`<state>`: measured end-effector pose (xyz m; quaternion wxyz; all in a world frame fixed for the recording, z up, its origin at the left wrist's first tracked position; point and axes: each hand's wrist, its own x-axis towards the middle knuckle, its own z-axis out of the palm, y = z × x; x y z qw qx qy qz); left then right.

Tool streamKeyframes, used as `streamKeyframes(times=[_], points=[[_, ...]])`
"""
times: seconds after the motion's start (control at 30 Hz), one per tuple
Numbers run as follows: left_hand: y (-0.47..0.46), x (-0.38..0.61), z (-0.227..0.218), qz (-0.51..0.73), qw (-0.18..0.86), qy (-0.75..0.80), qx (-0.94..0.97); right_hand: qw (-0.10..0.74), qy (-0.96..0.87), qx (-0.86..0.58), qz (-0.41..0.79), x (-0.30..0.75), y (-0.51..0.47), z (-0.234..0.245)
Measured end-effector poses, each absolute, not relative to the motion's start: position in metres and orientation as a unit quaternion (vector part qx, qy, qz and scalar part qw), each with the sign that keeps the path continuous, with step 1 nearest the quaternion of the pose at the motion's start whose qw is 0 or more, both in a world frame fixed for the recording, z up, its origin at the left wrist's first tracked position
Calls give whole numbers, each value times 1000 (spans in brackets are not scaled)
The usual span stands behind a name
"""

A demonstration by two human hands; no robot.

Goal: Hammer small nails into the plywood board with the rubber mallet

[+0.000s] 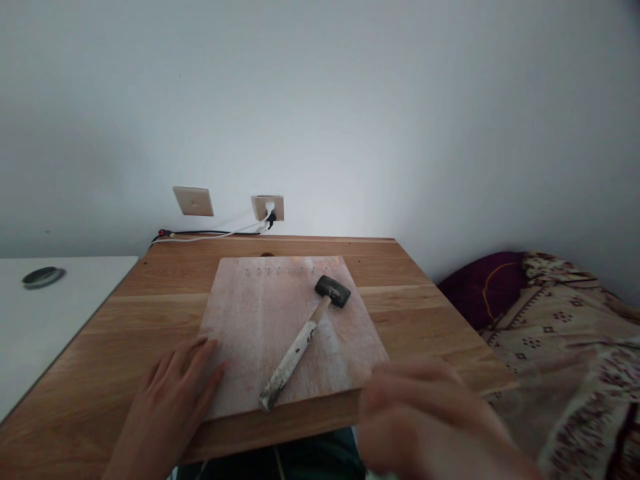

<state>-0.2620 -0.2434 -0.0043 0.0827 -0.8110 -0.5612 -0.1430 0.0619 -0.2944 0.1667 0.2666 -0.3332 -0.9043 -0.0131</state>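
Note:
A pale pinkish wooden board (245, 347) lies on the wooden table. Across it rests a mallet (295, 353), its black head (333, 291) toward the back right and its worn, white-coated handle toward the front edge. My left hand (173, 393) is open, fingers spread at the board's left edge and touching it. Blurred by motion, my right hand (420, 413) is at the front right, beyond the board's near right corner. Its fingers look curled closed; whatever may be inside them is hidden. Neither hand touches the mallet. A row of small nail-like bits (280, 271) runs along the board's far edge.
Behind the wooden table (425, 320) is a wall with a socket (269, 208), a plate (193, 201) and cables (215, 234). At the left, a white surface (45, 320) holds a round dark object (41, 277). Patterned bedding (555, 333) lies at the right.

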Motion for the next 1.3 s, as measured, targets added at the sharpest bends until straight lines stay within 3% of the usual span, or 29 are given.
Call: streamKeyframes(times=[0.07, 0.2, 0.27, 0.83, 1.03, 1.13, 1.3], points=[[-237, -253, -1, -175, 90, -547, -814, 233, -917, -322, -29, 60, -263, 148], [-219, -235, -5, -175, 102, -515, -833, 51, -910, -409, -39, 59, -214, 94], [-212, -228, -12, -156, 99, -514, -838, 16, -905, -425, -22, 64, -206, 74], [-220, -222, -31, -150, 60, -518, -840, 45, -872, -487, 33, 120, -218, 50], [-200, -220, 12, -89, -25, -540, -837, 63, -862, -496, 84, 117, -194, 72], [-158, -214, 43, -72, -79, -585, -804, 75, -801, -594, 29, 110, -151, 87], [-75, -204, 53, -141, -47, -559, -816, -3, -739, -674, -3, 93, -79, 83]])
